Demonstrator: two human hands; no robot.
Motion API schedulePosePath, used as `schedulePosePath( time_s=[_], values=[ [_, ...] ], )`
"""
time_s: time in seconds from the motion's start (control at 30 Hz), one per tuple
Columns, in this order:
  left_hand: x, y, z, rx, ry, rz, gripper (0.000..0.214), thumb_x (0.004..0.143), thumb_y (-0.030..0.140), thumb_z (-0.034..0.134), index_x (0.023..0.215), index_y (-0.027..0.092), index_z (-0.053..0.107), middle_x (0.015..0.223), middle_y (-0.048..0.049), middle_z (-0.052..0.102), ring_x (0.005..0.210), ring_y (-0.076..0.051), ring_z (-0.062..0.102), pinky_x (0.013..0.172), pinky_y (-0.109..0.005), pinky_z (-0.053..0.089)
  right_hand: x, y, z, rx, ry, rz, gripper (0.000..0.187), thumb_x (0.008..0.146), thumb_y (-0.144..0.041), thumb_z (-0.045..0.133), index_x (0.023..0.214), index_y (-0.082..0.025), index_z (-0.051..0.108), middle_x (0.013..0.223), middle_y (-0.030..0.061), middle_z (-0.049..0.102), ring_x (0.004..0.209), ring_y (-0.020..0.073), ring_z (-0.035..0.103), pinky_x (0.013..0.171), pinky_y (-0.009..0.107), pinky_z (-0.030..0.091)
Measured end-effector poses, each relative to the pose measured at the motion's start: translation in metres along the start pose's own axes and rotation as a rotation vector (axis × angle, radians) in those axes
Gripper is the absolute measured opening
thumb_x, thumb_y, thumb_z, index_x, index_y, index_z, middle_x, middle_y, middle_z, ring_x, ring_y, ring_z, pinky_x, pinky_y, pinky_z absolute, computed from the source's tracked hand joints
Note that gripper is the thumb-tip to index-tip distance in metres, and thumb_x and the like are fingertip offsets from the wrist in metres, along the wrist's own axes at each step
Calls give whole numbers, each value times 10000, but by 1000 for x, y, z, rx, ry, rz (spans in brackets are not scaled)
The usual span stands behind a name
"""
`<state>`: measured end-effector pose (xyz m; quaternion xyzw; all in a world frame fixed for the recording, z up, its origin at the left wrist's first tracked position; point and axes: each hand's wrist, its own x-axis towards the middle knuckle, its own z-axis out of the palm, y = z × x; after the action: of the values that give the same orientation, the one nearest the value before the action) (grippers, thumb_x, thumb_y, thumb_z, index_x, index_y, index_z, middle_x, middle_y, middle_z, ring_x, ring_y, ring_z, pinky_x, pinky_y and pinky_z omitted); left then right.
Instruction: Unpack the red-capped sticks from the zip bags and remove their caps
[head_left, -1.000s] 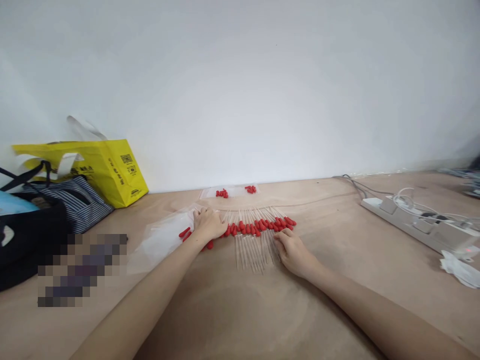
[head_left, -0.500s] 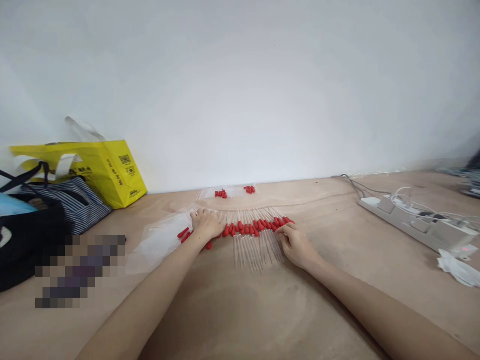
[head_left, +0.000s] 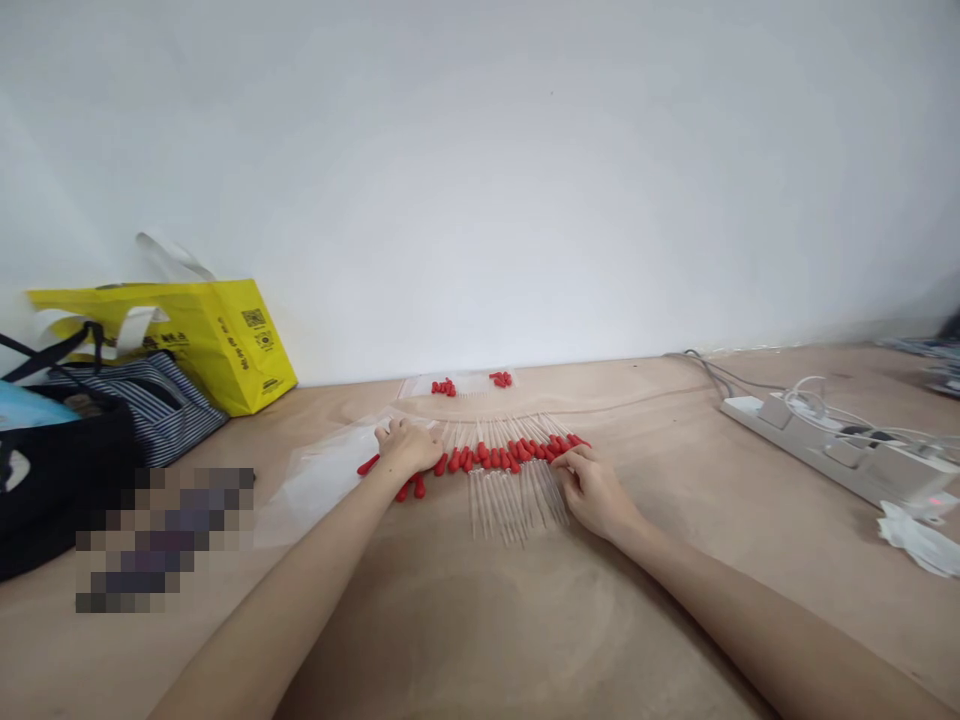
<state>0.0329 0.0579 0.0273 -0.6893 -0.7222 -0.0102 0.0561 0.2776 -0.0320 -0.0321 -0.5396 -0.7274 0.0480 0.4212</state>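
Note:
A row of droppers with red bulbs (head_left: 491,458) lies across the wooden table, their clear stems (head_left: 499,510) pointing alternately toward me and toward the wall. At the row's right end my right hand (head_left: 596,485) is closed, thumb and fingers bent against the last droppers. My left hand (head_left: 409,447) lies over the left end, fingers bent down among loose droppers; its fingertips are hidden. Several loose red bulbs (head_left: 411,488) show below and beside that hand. Thin clear plastic bags (head_left: 315,480) spread out under and left of it.
Near the wall lies a clear bag (head_left: 469,384) with two clusters of red-bulbed droppers. A yellow bag (head_left: 247,350), a striped pouch (head_left: 169,400) and a black bag (head_left: 67,480) stand left. To the right are a power strip (head_left: 817,445) with cables and a crumpled tissue (head_left: 919,540).
My left hand has shifted slightly left and its fingers have moved, showing more red bulbs beneath and right of it. My right hand has stayed at the row's end.

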Motion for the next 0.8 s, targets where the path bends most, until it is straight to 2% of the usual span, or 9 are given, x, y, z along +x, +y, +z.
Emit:
schedulePosePath(
  time_s=[0.33,0.43,0.53,0.63,0.7,0.8],
  values=[
    [9,-2,4,-69,-73,-38,465,661,513,489,884,134,641,1080,-211,573,1071,-391,427,829,-488,303,-2,0,2,3,14,-5,215,756,-98,388,760,-158,595,800,67,561,746,163,548,685,308,444],
    [13,-4,3,-82,-72,-50,414,678,485,488,852,143,645,1058,-205,586,1055,-394,441,806,-488,320,-2,0,3,11,15,-10,211,748,-90,395,756,-160,594,808,69,563,751,164,550,696,310,443],
    [10,-6,-1,-89,-35,-52,385,725,460,444,785,140,649,1026,-203,592,1037,-382,451,786,-470,335,-2,0,3,19,8,-8,207,738,-82,400,761,-158,592,808,70,562,753,167,553,697,312,444],
    [-4,-7,-8,-97,37,-13,426,786,465,351,713,163,643,984,-164,604,1024,-346,453,782,-436,341,-2,0,2,24,7,-18,209,731,-74,404,776,-156,591,810,73,566,760,171,555,699,315,445],
    [-16,-8,-11,-99,89,37,418,814,444,315,722,189,633,978,-120,605,1016,-307,454,788,-409,342,-3,-1,3,31,1,-24,215,724,-68,407,787,-158,592,816,72,570,750,168,555,682,309,447],
    [-29,-13,-12,-83,147,86,345,812,403,350,751,200,622,999,-96,592,1016,-282,442,810,-402,327,-3,-1,4,34,-8,-32,229,706,-55,409,790,-157,596,813,69,571,725,159,555,654,293,447]
  ],
)
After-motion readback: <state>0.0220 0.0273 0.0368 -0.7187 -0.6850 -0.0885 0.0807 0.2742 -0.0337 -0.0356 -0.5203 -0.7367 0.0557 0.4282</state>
